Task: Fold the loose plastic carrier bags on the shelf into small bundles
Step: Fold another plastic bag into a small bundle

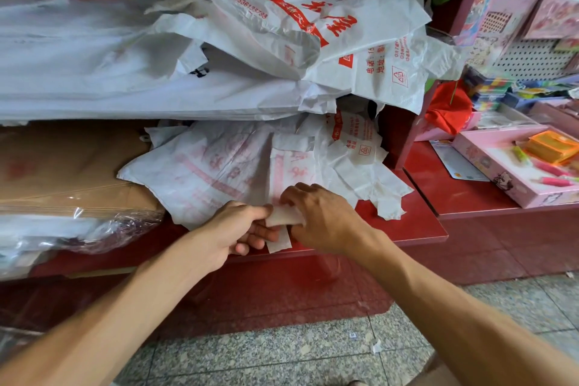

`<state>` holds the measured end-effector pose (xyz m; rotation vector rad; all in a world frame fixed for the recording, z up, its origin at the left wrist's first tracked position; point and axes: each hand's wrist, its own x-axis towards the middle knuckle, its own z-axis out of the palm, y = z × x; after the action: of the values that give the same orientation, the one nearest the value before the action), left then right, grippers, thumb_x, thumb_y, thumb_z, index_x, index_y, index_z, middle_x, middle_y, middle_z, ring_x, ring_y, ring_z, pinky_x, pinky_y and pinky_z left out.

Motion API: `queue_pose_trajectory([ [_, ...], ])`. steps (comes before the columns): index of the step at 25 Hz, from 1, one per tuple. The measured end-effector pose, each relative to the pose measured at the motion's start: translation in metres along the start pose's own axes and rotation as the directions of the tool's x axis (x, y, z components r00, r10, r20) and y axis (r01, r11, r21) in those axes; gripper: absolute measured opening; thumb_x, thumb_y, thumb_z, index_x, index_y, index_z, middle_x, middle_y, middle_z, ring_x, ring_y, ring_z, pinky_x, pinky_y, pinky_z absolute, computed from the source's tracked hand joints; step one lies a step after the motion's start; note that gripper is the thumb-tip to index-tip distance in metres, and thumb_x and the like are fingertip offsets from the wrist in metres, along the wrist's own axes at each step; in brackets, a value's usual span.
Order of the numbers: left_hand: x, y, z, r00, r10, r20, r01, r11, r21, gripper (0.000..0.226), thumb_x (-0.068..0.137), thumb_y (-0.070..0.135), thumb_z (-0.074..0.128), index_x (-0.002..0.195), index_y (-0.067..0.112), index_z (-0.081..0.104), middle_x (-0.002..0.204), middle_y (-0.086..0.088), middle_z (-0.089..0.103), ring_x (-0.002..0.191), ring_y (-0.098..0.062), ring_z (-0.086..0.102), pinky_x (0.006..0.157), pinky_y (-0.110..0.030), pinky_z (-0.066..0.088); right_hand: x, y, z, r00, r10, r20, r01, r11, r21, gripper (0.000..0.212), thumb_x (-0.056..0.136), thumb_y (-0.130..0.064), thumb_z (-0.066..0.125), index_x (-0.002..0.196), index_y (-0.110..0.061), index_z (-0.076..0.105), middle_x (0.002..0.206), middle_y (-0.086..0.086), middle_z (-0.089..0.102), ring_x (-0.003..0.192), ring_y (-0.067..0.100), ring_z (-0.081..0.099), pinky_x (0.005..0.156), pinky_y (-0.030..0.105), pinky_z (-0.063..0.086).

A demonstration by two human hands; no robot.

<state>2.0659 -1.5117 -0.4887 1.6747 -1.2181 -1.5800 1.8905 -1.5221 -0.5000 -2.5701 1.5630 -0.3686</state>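
L hand (232, 229) & R hand (322, 216), fingers curled, pinch folded bag (283, 216), prob. small bundle.

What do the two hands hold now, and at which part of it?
Both hold one folded bag strip: left hand pinches its left end, right hand its right end.

carrier bags (313, 28): white, red print | shelf (407, 229): dark red | floor (282, 354): grey speckled

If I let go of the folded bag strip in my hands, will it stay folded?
Probably not. The folded strip is thin, crinkly film, likely springy, and its tail already hangs limp below the left hand and right hand. It looks very light and probably slippery.
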Motion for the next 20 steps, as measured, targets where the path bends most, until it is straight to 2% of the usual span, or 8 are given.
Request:
queue_pose_trajectory([
  [2,0.001,-0.001,-0.001,0.981,0.144,-0.129,-0.115,0.971,0.211,0.04,0.095,0.041,0.058,0.068,0.012,0.066,0.06,-0.002,0.066,0.046,-0.011,0.049,0.044,-0.022,0.029,0.003,0.004,0.0,0.997,0.022,-0.078,-0.016,0.997,0.08,0.027,0.081,-0.017,0.054,0.107,-0.019,0.062,0.099,0.0,0.067,0.09,0.024,0.06,0.072,0.037,0.05],
  [3,0.003,-0.002,-0.004,0.934,0.302,-0.188,-0.22,0.906,0.362,0.04,0.092,0.045,0.06,0.066,0.016,0.062,0.059,0.003,0.062,0.049,-0.01,0.05,0.048,-0.024,0.033,0.004,0.007,0.0,0.995,0.026,-0.1,-0.014,0.993,0.119,0.024,0.083,-0.014,0.052,0.103,-0.017,0.066,0.093,0.002,0.069,0.084,0.025,0.062,0.068,0.037,0.05],
  [5,0.002,-0.004,-0.008,0.821,0.569,-0.05,-0.47,0.724,0.504,0.029,0.082,0.053,0.068,0.079,0.025,0.061,0.075,0.012,0.062,0.067,-0.003,0.055,0.059,-0.021,0.04,0.003,0.014,-0.004,0.998,0.024,-0.061,-0.009,0.971,0.239,0.021,0.089,-0.011,0.051,0.099,-0.013,0.07,0.084,0.003,0.07,0.072,0.018,0.061,0.064,0.033,0.048],
  [7,-0.001,-0.007,-0.008,0.808,0.562,0.176,-0.569,0.668,0.479,0.043,0.07,0.058,0.075,0.102,0.034,0.06,0.097,0.016,0.062,0.088,0.0,0.057,0.071,-0.019,0.046,0.0,0.016,-0.009,0.999,0.002,0.054,-0.021,0.933,0.359,0.014,0.092,-0.012,0.054,0.088,-0.008,0.067,0.073,0.004,0.063,0.06,0.01,0.051,0.058,0.028,0.039],
  [9,0.003,-0.014,-0.003,0.823,0.535,0.189,-0.536,0.621,0.572,0.039,0.072,0.048,0.079,0.103,0.033,0.06,0.095,0.015,0.063,0.087,-0.004,0.059,0.073,-0.025,0.05,-0.003,0.018,-0.014,0.989,0.006,0.151,-0.069,0.906,0.417,0.009,0.091,-0.015,0.06,0.087,-0.012,0.068,0.073,0.0,0.062,0.062,0.007,0.052,0.058,0.023,0.04],
  [12,0.01,-0.02,0.002,0.865,0.501,0.041,-0.396,0.628,0.67,0.014,0.084,0.04,0.072,0.083,0.027,0.064,0.08,0.009,0.066,0.072,-0.01,0.061,0.059,-0.026,0.046,-0.003,0.031,-0.016,0.975,0.11,0.193,-0.182,0.892,0.413,0.006,0.085,-0.018,0.069,0.092,-0.017,0.07,0.079,-0.005,0.067,0.071,0.011,0.062,0.064,0.025,0.049],
  [15,0.017,-0.02,-0.001,0.925,0.379,-0.032,-0.282,0.74,0.611,0.03,0.086,0.043,0.069,0.079,0.014,0.07,0.073,-0.001,0.07,0.059,-0.011,0.057,0.054,-0.024,0.038,-0.003,0.042,-0.012,0.945,0.273,0.177,-0.324,0.844,0.428,0.024,0.087,-0.019,0.068,0.075,0.0,0.061,0.066,0.005,0.058,0.06,0.017,0.052,0.057,0.029,0.041],
  [20,0.019,-0.018,0.002,0.929,0.355,-0.102,-0.231,0.774,0.59,0.045,0.093,0.045,0.059,0.067,0.01,0.069,0.052,-0.001,0.058,0.053,-0.018,0.055,0.055,-0.027,0.038,-0.001,0.044,-0.009,0.894,0.368,0.255,-0.442,0.814,0.377,0.039,0.091,-0.019,0.062,0.057,-0.012,0.046,0.058,0.0,0.043,0.05,0.011,0.039,0.049,0.021,0.031],
])
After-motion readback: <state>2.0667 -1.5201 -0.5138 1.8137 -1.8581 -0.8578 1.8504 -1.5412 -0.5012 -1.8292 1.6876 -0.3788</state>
